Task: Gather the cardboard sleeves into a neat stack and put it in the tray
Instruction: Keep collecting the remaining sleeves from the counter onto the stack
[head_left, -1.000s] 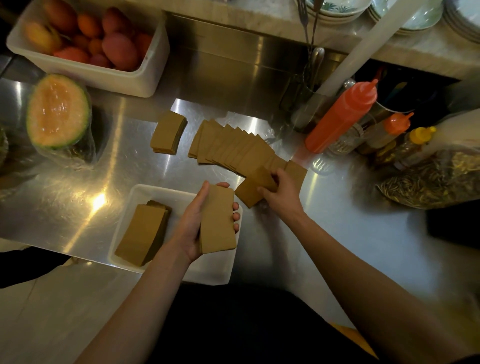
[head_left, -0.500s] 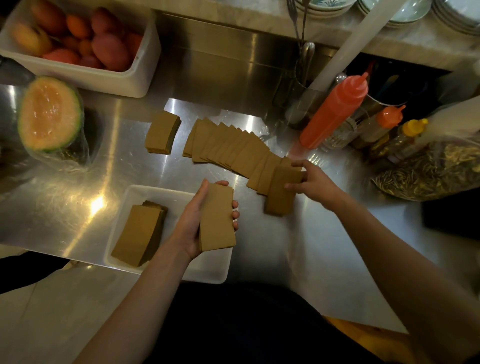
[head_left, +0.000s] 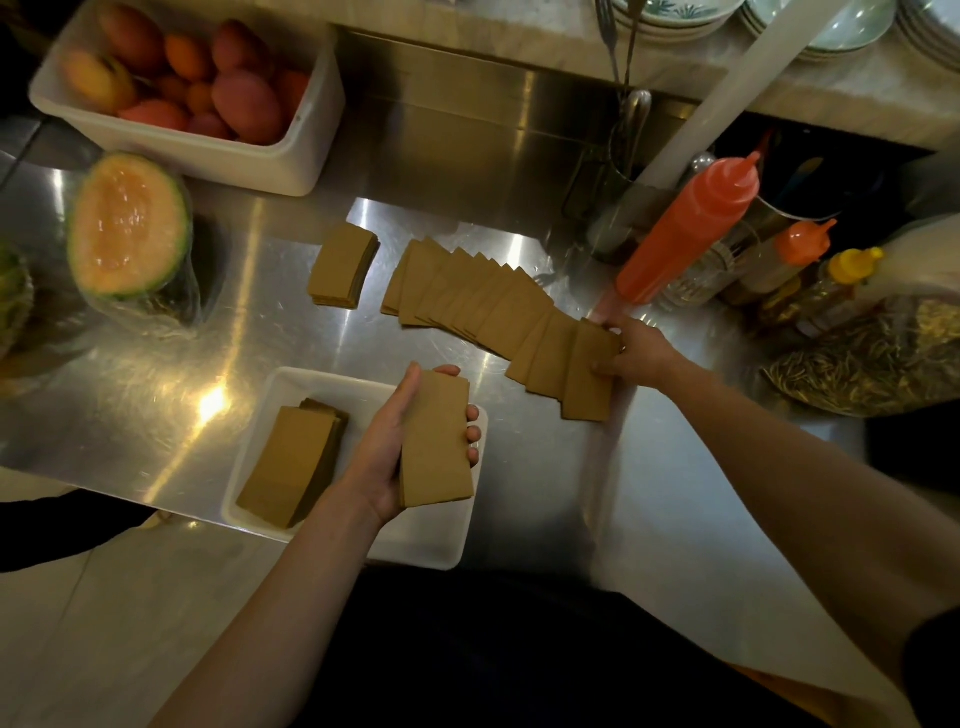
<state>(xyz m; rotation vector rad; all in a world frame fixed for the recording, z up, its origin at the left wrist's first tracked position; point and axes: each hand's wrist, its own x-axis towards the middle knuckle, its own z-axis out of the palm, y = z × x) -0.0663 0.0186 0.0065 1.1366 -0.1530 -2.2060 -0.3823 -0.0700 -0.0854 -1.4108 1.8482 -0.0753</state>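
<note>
A white tray (head_left: 291, 379) lies at the counter's near edge with one stack of brown cardboard sleeves (head_left: 291, 467) in its left half. Above the tray's right half, my left hand (head_left: 384, 452) grips a second squared-up stack of sleeves (head_left: 436, 441). A long fanned row of sleeves (head_left: 478, 296) runs across the steel counter behind the tray. My right hand (head_left: 636, 353) pinches the sleeve (head_left: 587, 374) at the row's right end. A small separate pile of sleeves (head_left: 340, 265) rests left of the row.
A halved melon in wrap (head_left: 127, 228) and a white tub of fruit (head_left: 197, 88) sit at the back left. Red (head_left: 685, 228), orange (head_left: 800, 249) and yellow (head_left: 852, 265) squeeze bottles and a bag of dried goods (head_left: 872, 358) crowd the right, close to my right hand.
My right hand moved right along the row's end and turned a few end sleeves from lying across to pointing toward me. My left hand kept its stack still over the tray.
</note>
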